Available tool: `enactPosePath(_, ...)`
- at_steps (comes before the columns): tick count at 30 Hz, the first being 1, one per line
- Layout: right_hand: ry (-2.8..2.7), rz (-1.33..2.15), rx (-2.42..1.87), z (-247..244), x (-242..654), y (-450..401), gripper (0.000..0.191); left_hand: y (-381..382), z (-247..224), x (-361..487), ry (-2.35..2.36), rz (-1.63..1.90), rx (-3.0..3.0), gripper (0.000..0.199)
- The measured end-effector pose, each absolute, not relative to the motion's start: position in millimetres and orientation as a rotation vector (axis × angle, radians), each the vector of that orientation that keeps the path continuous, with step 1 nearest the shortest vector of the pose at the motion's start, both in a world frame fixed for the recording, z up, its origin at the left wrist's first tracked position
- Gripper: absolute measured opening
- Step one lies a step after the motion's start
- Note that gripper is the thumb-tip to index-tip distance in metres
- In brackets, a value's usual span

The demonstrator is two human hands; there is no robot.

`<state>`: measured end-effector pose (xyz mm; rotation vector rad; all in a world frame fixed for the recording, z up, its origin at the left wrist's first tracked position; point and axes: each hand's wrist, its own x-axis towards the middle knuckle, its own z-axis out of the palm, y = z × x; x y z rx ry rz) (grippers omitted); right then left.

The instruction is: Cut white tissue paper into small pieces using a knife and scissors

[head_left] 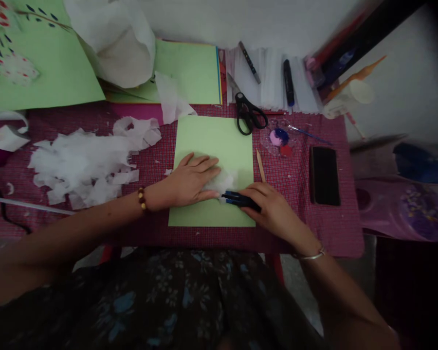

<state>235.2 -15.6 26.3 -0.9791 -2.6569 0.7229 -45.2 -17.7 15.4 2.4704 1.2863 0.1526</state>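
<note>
A light green sheet of paper (pixel 211 141) lies flat on the table in front of me. On its middle sits a small bunch of thin white paper (pixel 226 181). My left hand (pixel 193 182) rests flat on the sheet with its fingers stretched out, their tips at the edge of the white bunch. From the other side, my right hand (pixel 272 206) grips a black and blue stapler (pixel 237 198). The stapler's nose meets the lower edge of the bunch, close to my left thumb. Whether its jaws are pressed together cannot be made out.
Torn white paper strips (pixel 83 163) are heaped at left. Beyond the sheet lie scissors (pixel 246 114), a clay-filled plastic tray (pixel 279 138) and a wooden stick (pixel 260 164). A phone (pixel 324 175) is at right. Green card (pixel 190 68), a white roll (pixel 124 53) and markers (pixel 288 82) line the back.
</note>
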Motion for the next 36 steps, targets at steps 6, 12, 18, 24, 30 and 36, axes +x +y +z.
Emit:
enactPosePath(6, -2.646, 0.772, -1.004, 28.5, 234.7, -15.4, 0.030, -21.7, -2.1, -49.0, 1.400, 0.273, 2.508, 0.051)
enactPosePath(12, -2.637, 0.800, -0.975, 27.0, 235.3, -11.0, 0.031, -20.1, -2.3, -52.6, 1.387, 0.256, 2.520, 0.049)
enactPosePath(18, -2.638, 0.812, -0.992, 28.2, 235.4, -14.8, 0.030, -19.8, -3.8, -51.6, 1.393, 0.267, 2.534, 0.051)
enactPosePath(24, -2.607, 0.814, -1.007, 27.1, 241.8, -32.0, 0.032, -19.1, -3.6, -51.5, 1.393, 0.284, 2.501, 0.051)
enactPosePath(30, -2.577, 0.773, -1.034, 24.0, 243.8, -29.5, 0.033, -18.9, -2.9, -54.7, 1.372, 0.288, 2.509, 0.051)
enactPosePath(36, -2.609, 0.749, -1.033, 26.4, 234.4, -20.7, 0.029, -19.8, -1.3, -54.7, 1.358, 0.303, 2.507, 0.055)
